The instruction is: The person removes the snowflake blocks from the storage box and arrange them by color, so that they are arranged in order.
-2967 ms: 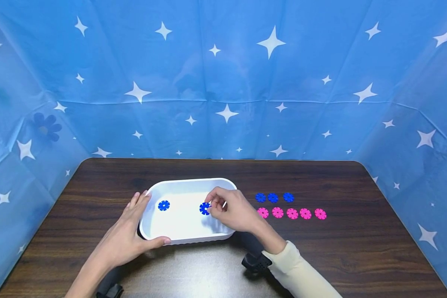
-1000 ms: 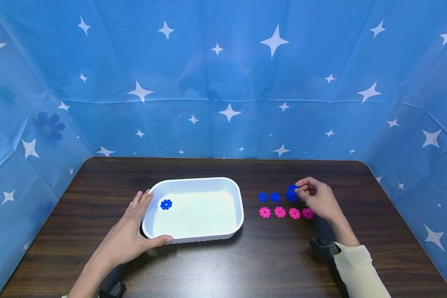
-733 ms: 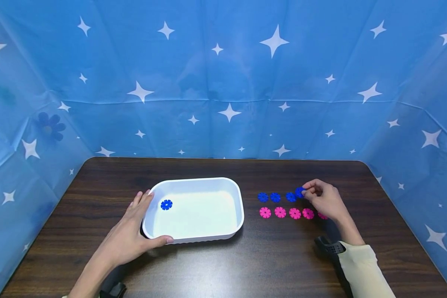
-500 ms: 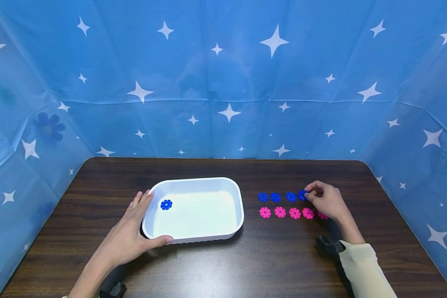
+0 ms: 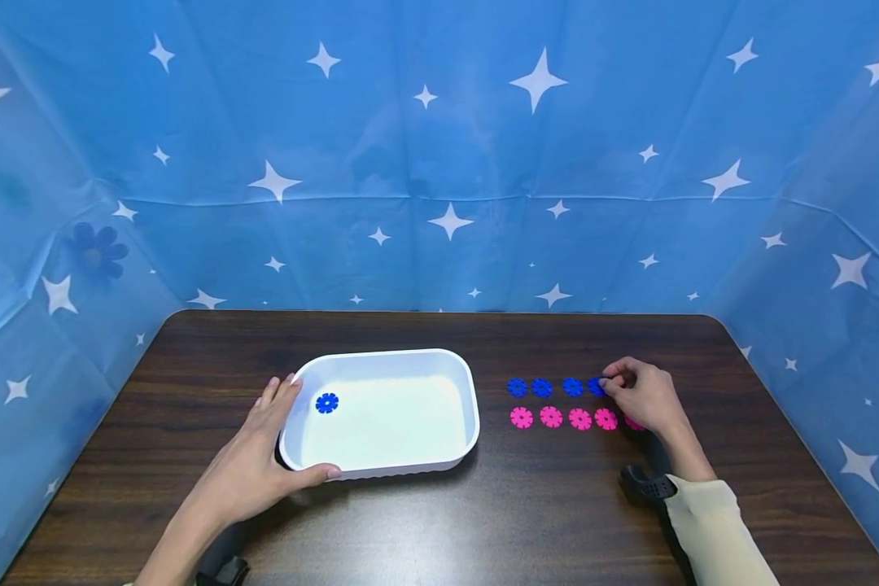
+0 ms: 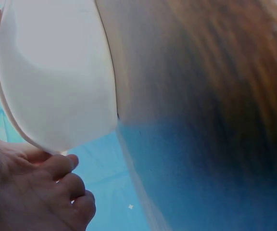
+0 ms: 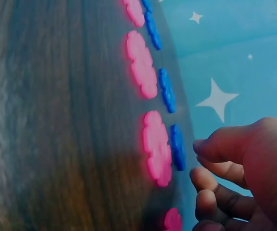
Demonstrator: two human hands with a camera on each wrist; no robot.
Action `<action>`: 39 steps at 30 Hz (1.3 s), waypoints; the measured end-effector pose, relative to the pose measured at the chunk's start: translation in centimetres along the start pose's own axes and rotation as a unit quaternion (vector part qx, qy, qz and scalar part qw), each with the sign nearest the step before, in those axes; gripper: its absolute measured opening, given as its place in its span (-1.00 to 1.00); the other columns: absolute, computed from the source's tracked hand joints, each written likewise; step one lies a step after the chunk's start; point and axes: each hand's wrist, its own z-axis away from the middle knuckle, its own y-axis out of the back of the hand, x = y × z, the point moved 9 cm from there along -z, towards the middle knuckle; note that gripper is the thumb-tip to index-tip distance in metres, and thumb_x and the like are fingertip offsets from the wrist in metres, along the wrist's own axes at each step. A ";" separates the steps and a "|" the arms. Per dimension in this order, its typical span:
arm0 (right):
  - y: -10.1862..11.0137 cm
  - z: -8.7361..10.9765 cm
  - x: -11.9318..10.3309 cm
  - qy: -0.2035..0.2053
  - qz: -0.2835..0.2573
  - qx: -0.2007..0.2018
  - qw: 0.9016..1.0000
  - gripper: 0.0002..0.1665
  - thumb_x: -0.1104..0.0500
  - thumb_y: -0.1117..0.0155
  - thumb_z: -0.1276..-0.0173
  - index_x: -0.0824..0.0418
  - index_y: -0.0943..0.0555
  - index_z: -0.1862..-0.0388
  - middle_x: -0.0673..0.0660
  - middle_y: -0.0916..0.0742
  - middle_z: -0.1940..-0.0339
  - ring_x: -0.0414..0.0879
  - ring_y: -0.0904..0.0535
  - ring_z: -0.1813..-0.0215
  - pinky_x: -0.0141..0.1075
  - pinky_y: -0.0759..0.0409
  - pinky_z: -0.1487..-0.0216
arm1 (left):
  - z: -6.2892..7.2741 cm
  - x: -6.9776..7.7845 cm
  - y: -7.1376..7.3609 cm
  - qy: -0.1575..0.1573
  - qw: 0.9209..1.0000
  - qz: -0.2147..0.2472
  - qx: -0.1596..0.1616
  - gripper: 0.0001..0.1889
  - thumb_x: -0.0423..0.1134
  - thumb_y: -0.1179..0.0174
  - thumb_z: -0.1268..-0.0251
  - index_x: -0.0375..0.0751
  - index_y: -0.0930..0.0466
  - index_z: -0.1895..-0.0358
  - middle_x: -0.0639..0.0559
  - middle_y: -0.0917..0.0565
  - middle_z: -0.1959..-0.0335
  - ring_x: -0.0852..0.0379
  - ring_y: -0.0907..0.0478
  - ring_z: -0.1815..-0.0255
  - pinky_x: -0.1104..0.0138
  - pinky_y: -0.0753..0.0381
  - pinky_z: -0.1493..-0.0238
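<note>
At the left end of a white plastic tray (image 5: 381, 472), my left hand (image 5: 252, 464) grips it, thumb along the near side and fingers around the far corner. One blue snowflake building disc (image 5: 326, 403) lies inside the tray. To the right, several blue discs (image 5: 541, 388) form a row on the table. My right hand (image 5: 645, 397) is at the rightmost blue disc (image 7: 178, 147), partly covering it in the head view. A small gap shows between thumb and disc in the right wrist view; the fingers are loosely bent with nothing between them.
A row of pink snowflake discs (image 5: 579, 419) runs parallel in front of the blue row; the last is partly hidden by my right hand. The dark wooden table (image 5: 527, 513) meets a blue star-patterned curtain (image 5: 439, 163) at its back and sides.
A blue disc from the tray was carried right and laid at the right end of the blue row. The right hand has eased off it since. The left hand has stayed on the tray.
</note>
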 end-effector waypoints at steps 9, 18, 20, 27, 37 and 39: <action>-0.2 0.5 -1.9 0.030 -0.016 -0.012 0.999 -0.77 0.13 -0.34 -0.45 0.25 -0.65 0.04 0.11 -0.67 0.36 -0.07 -0.49 0.42 -0.28 -0.42 0.39 | 0.0 0.1 0.1 -0.003 1.000 0.002 -0.001 0.40 0.63 -0.29 0.11 0.05 0.26 -0.71 -0.09 0.13 -0.74 -0.26 0.18 -0.73 -0.52 -0.17 -0.37; -0.8 1.3 -4.5 0.055 -0.040 -0.028 0.997 -0.78 0.16 -0.34 -0.45 0.24 -0.63 0.02 0.13 -0.64 0.38 -0.07 -0.50 0.47 -0.31 -0.44 0.50 | 0.0 0.1 0.1 0.001 1.000 0.003 -0.003 0.39 0.62 -0.30 0.10 0.07 0.27 -0.71 -0.10 0.13 -0.74 -0.28 0.17 -0.73 -0.52 -0.18 -0.36; -1.1 1.4 -5.2 0.064 -0.044 -0.035 0.996 -0.77 0.15 -0.34 -0.46 0.23 -0.63 0.01 0.12 -0.64 0.37 -0.05 -0.50 0.45 -0.31 -0.45 0.47 | 0.0 0.1 0.2 0.000 1.000 0.003 -0.002 0.39 0.62 -0.30 0.10 0.07 0.26 -0.71 -0.10 0.12 -0.74 -0.28 0.17 -0.72 -0.52 -0.19 -0.36; -2.1 1.9 -7.8 0.101 -0.056 -0.060 0.992 -0.73 0.13 -0.36 -0.45 0.25 -0.64 -0.02 0.09 -0.67 0.32 -0.04 -0.54 0.33 -0.31 -0.50 0.40 | 0.0 0.2 0.3 -0.004 1.000 0.007 0.001 0.40 0.63 -0.30 0.11 0.06 0.25 -0.71 -0.09 0.11 -0.74 -0.25 0.17 -0.73 -0.50 -0.20 -0.36; -2.8 2.9 -12.1 0.168 -0.060 -0.077 0.981 -0.70 0.15 -0.44 -0.38 0.23 -0.65 -0.03 0.05 -0.71 0.27 -0.12 -0.59 0.27 -0.35 -0.59 0.32 | -0.1 0.0 0.2 -0.005 1.000 0.009 0.001 0.40 0.65 -0.29 0.13 0.10 0.27 -0.71 -0.04 0.13 -0.74 -0.23 0.20 -0.74 -0.50 -0.18 -0.37; -3.0 3.1 -13.1 0.182 -0.062 -0.079 0.978 -0.69 0.16 -0.44 -0.38 0.23 -0.65 -0.03 0.04 -0.72 0.27 -0.13 -0.60 0.27 -0.37 -0.61 0.31 | -0.1 0.0 0.2 -0.005 1.000 0.009 0.001 0.41 0.65 -0.29 0.13 0.10 0.27 -0.71 -0.05 0.13 -0.74 -0.22 0.20 -0.74 -0.49 -0.18 -0.38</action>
